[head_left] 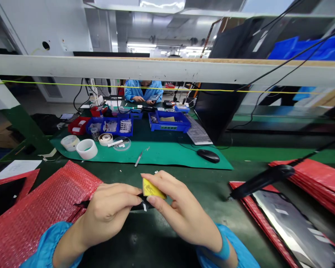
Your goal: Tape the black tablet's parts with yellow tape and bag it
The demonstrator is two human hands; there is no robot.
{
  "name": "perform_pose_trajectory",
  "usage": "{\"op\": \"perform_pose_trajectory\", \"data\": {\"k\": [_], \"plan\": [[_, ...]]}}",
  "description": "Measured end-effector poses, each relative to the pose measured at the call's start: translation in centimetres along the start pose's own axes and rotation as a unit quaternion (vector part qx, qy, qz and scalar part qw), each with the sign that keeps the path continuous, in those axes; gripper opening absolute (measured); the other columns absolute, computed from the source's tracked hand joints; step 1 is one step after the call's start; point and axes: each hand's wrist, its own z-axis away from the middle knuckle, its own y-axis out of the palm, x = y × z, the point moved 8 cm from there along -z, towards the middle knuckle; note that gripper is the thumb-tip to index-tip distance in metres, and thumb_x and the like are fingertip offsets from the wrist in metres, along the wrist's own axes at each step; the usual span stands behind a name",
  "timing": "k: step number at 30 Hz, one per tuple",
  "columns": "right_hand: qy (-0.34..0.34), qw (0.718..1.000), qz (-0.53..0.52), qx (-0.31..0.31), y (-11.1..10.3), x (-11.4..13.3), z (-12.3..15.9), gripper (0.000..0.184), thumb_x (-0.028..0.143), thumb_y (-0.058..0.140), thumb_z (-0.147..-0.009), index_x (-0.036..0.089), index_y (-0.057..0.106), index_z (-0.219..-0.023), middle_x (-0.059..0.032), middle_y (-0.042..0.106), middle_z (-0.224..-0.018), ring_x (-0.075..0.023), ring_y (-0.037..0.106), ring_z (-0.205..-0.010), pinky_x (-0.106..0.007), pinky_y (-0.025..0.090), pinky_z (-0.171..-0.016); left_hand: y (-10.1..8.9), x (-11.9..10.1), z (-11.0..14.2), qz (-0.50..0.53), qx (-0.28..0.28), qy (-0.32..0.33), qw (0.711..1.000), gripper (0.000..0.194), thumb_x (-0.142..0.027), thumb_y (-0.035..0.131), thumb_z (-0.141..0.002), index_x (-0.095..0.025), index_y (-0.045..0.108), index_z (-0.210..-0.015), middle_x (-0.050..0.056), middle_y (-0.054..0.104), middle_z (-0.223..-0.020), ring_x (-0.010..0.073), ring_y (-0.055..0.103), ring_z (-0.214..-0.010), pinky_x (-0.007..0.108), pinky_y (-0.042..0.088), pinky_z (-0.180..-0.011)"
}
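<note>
My left hand (108,208) is closed, thumb and fingers pinching a thin black part (136,206) above the dark table. A small white tab (144,207) shows on that part, and a dark pointed end sticks out left of my hand. Between the thumb and fingers of my right hand (181,208) is a small yellow piece with dark print (152,189). The yellow piece is held right against or just over the black part; whether they touch I cannot tell. My fingers hide much of both.
Red bubble bags (47,201) lie at left. At right are a black electric screwdriver (264,180), a silver-backed panel (290,223) and stacked red bags (318,182). Tweezers (139,158), tape rolls (86,149), blue bins (169,123) and a mouse (208,156) stand ahead. A co-worker (144,92) sits beyond.
</note>
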Motion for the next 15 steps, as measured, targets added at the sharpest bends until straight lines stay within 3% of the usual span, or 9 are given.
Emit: {"op": "perform_pose_trajectory", "data": {"k": [6, 11, 15], "plan": [[-0.035, 0.998, 0.048, 0.000, 1.0, 0.6, 0.1, 0.044, 0.022, 0.048, -0.111, 0.026, 0.057, -0.154, -0.0100, 0.062, -0.109, -0.0237, 0.063, -0.102, -0.040, 0.059, -0.088, 0.4, -0.1, 0.0, 0.028, -0.005, 0.003, 1.000, 0.023, 0.002, 0.063, -0.093, -0.017, 0.076, -0.094, 0.006, 0.084, -0.091, 0.0149, 0.082, -0.078, 0.019, 0.064, -0.072], [-0.006, 0.991, 0.125, 0.038, -1.4, -0.3, 0.2, 0.039, 0.026, 0.049, -0.111, 0.027, 0.063, -0.148, -0.0080, 0.064, -0.101, -0.0224, 0.064, -0.090, -0.038, 0.060, -0.081, -0.5, 0.8, 0.3, 0.038, -0.036, -0.025, 0.998, 0.025, 0.003, 0.067, -0.091, -0.017, 0.079, -0.097, 0.008, 0.086, -0.098, 0.0172, 0.084, -0.086, 0.020, 0.067, -0.081], [0.000, 0.994, 0.102, -0.032, -3.6, -0.3, 0.4, 0.046, 0.024, 0.045, -0.112, 0.031, 0.054, -0.157, -0.0073, 0.063, -0.102, -0.0212, 0.063, -0.090, -0.035, 0.059, -0.079, -1.4, 1.4, 0.5, 0.044, -0.061, -0.048, 0.996, 0.028, 0.005, 0.068, -0.089, -0.019, 0.080, -0.098, 0.006, 0.086, -0.100, 0.0172, 0.084, -0.087, 0.021, 0.068, -0.080]]}}
